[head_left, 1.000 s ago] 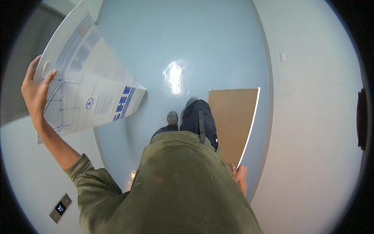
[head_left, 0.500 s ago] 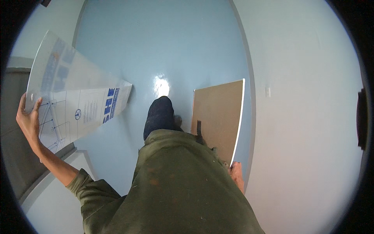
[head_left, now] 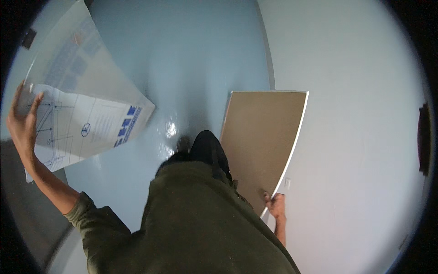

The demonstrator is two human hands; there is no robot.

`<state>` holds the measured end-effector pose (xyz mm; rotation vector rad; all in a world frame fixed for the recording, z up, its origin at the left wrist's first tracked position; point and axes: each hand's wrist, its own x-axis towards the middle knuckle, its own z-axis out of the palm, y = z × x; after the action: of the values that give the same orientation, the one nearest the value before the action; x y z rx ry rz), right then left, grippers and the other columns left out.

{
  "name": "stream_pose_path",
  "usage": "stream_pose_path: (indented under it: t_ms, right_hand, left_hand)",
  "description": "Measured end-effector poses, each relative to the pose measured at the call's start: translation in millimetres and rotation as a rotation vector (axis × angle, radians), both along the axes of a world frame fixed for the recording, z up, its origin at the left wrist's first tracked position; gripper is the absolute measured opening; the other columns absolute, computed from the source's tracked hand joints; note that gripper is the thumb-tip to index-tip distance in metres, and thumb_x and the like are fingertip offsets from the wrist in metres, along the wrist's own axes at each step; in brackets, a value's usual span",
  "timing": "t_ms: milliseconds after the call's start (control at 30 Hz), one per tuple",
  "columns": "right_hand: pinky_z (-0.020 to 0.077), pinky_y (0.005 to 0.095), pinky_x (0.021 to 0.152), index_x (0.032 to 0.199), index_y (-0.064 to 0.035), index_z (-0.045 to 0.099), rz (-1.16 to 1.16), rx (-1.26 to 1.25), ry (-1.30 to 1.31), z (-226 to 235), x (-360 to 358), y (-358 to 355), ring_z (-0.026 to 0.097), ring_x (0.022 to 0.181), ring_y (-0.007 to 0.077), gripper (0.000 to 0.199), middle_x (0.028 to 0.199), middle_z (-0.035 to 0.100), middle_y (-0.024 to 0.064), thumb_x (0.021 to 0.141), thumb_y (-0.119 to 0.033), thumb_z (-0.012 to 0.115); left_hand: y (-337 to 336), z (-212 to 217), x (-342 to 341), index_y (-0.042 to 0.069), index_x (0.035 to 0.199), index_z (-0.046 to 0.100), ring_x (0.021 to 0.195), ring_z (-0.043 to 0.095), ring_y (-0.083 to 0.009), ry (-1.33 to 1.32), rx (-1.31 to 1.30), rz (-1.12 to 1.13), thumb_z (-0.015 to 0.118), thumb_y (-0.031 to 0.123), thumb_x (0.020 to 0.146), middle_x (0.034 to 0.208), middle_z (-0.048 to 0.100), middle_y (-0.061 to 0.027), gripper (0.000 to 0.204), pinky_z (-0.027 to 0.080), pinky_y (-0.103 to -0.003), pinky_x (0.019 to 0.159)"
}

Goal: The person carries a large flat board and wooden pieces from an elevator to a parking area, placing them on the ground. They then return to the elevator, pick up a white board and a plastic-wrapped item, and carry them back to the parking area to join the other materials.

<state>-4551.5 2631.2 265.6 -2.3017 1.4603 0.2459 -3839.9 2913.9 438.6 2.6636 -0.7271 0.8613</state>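
At the left, my left hand (head_left: 23, 128) is closed on the outer edge of a tall, plastic-covered panel (head_left: 102, 102). Its whitish covering is partly see-through and carries blue print and line drawings. The panel stands out from my body and narrows toward the floor. My right hand (head_left: 277, 206) grips the white edge of a flat brown board (head_left: 267, 132), low on my right side. The thumb lies over the brown face, while the other fingers are partly hidden behind the edge. My jacket covers the near corner of the board.
A glossy blue-grey floor (head_left: 182, 59) stretches ahead between pale walls. The right wall (head_left: 346, 137) runs close beside the board and has a small white plate (head_left: 287, 183). A dark grey surface (head_left: 27, 205) lies below my left arm. My dark-trousered leg (head_left: 210, 148) is between the two panels.
My legs have changed position and the view has turned. The brown board now sits farther right, with more of it and my right hand showing. The plastic-covered panel reaches higher in view.
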Motion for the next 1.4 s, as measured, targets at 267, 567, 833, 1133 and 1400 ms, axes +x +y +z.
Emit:
stream_pose_path:
  t_ms: [267,567,833,1133,1400]
  right_hand:
    - [0.0382,0.0447,0.065,0.055,0.0041,0.053,-0.042,0.042,0.073,22.4,25.4,-2.5,0.046,0.060,0.0369,0.032,0.055,0.052,0.0211,0.072,-0.020,0.066]
    - [0.0363,0.0458,0.070,0.053,0.0053,0.051,0.067,-0.027,0.108,11.9,19.4,-15.1,0.050,0.058,0.0411,0.038,0.055,0.052,0.0231,0.075,-0.025,0.061]
    - [0.0396,0.0456,0.074,0.071,0.0049,0.058,0.117,0.085,0.300,-4.9,-0.7,-9.2,0.053,0.077,0.0422,0.033,0.076,0.058,0.0238,0.074,-0.028,0.061]
    - [0.0391,0.0494,0.065,0.061,0.0026,0.059,-0.076,0.190,0.273,42.6,48.7,32.2,0.055,0.061,0.0396,0.046,0.058,0.055,0.0234,0.080,-0.039,0.057]
    - [0.0386,0.0435,0.060,0.077,-0.0060,0.060,0.594,-0.025,0.299,46.2,72.7,-16.5,0.051,0.062,0.0302,0.024,0.063,0.052,0.0132,0.080,-0.030,0.055]
  left_hand:
    - [6.1,0.2,-13.3,0.016,0.119,0.057,0.082,0.066,-0.0275,0.112,-0.081,-0.124,0.073,0.032,0.070,0.104,0.063,-0.0158,0.054,0.053,-0.046,0.075]
    - [33.6,10.5,-29.3,0.017,0.117,0.058,0.088,0.065,-0.0254,0.168,-0.264,0.000,0.074,0.030,0.069,0.105,0.063,-0.0132,0.052,0.052,-0.044,0.079]
    - [18.5,14.0,-6.0,0.014,0.118,0.057,0.087,0.065,-0.0242,-0.053,-0.105,-0.083,0.073,0.022,0.070,0.112,0.060,-0.0114,0.051,0.053,-0.041,0.079]
    - [-61.5,125.1,7.4,0.008,0.115,0.057,0.069,0.066,-0.0220,0.003,-0.098,-0.184,0.071,0.014,0.071,0.096,0.065,-0.0141,0.047,0.054,-0.033,0.063]
    - [-33.3,149.7,-6.3,0.005,0.112,0.059,0.078,0.066,-0.0229,0.137,-0.179,0.088,0.072,0.006,0.067,0.094,0.066,-0.0144,0.047,0.052,-0.035,0.073]
